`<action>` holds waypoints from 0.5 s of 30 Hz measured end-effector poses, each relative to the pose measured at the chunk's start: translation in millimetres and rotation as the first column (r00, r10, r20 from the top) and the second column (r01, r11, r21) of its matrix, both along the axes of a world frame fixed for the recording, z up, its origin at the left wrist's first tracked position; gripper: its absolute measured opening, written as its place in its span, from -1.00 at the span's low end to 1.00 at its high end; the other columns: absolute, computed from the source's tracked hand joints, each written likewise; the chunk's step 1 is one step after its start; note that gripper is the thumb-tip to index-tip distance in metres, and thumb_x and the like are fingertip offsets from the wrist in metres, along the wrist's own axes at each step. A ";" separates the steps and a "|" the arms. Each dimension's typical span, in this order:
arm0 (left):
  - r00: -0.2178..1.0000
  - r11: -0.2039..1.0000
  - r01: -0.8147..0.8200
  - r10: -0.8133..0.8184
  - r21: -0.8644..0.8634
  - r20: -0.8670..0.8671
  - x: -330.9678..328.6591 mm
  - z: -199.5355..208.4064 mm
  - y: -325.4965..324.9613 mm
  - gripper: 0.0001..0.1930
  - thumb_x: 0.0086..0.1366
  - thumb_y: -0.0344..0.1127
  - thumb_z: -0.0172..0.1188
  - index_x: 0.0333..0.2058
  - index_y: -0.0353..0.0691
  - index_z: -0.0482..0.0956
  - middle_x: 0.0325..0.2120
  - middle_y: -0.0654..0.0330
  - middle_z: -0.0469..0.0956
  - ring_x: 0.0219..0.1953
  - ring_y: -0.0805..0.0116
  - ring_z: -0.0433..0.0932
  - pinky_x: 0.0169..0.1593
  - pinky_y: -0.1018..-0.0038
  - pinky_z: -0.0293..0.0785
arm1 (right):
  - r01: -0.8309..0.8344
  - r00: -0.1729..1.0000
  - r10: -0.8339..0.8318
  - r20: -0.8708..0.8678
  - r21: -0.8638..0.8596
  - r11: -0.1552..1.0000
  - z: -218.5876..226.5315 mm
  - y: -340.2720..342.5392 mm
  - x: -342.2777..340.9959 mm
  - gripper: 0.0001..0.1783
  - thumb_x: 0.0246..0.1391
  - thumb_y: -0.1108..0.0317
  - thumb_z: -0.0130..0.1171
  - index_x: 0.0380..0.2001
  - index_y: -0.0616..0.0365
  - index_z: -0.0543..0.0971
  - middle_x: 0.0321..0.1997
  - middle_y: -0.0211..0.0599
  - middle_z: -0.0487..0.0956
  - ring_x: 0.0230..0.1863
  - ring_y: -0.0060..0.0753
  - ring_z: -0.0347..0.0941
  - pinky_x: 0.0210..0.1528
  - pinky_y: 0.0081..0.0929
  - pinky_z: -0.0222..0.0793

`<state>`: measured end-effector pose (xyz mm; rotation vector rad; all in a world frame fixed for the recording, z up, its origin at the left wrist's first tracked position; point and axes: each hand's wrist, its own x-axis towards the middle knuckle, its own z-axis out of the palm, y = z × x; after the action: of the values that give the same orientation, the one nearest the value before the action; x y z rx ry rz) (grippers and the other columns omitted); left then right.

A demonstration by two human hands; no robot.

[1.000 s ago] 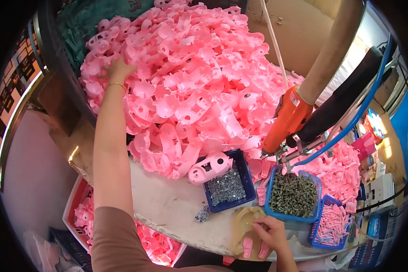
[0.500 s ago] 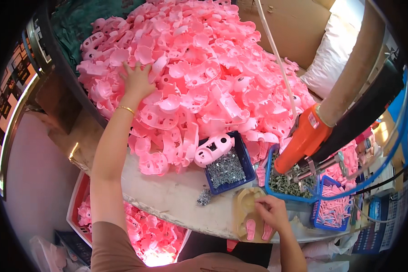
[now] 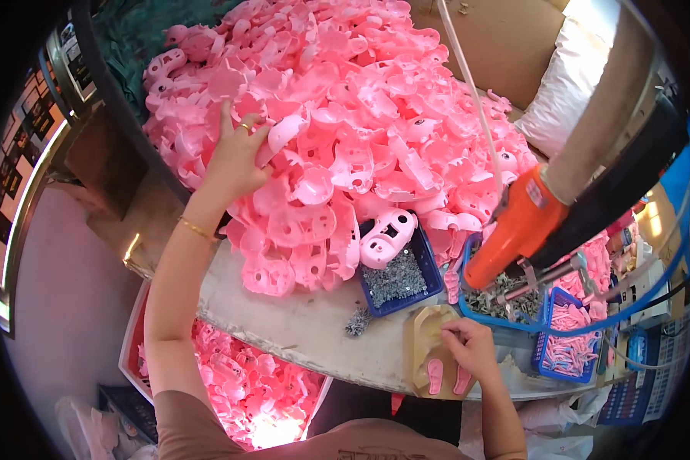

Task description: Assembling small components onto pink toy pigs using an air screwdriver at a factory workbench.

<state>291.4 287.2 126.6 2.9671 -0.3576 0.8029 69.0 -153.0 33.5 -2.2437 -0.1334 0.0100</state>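
My left hand (image 3: 241, 157), with a ring and a bracelet, reaches into a large heap of pink plastic shells (image 3: 345, 100). Its fingers are spread among the pieces; beside them lies a rounded pink shell (image 3: 287, 132). My right hand (image 3: 471, 349) rests over a tan fixture block (image 3: 422, 337) at the table's front edge. Its fingers are curled together, and whatever they pinch is hidden. Two small pink parts (image 3: 435, 376) lie in the block's near end. A pink shell with cut-outs (image 3: 389, 239) leans on a blue bin of small metal screws (image 3: 406, 295).
An orange power screwdriver (image 3: 506, 241) hangs at the right, above a blue bin of dark metal parts (image 3: 514, 310). Another blue basket (image 3: 567, 345) holds slim pink pieces. A small screw pile (image 3: 357, 322) sits on the table. Below, a box of pink shells (image 3: 238, 383) stands by my left arm.
My left hand has drawn slightly nearer to me, and the shells around it have shifted nearer and right. My right hand stays curled over the fixture block. The view has shifted a little.
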 end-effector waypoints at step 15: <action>0.958 0.993 -0.099 0.079 -0.063 -0.274 140.7 56.6 -103.2 0.05 -0.06 0.62 0.09 0.36 0.21 0.20 0.45 0.04 -0.11 0.49 -0.05 -0.28 0.27 -0.49 -0.56 | 0.078 0.990 -0.067 -0.128 0.082 0.994 2.6 7.3 2.1 -0.86 0.02 0.42 0.31 -0.34 0.24 0.66 -0.61 -0.47 0.56 -0.65 -0.76 0.40 -0.59 -0.66 0.28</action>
<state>432.2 184.0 183.2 2.9830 -0.1753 0.3946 71.2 -145.7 36.1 -2.1529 0.0154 0.1033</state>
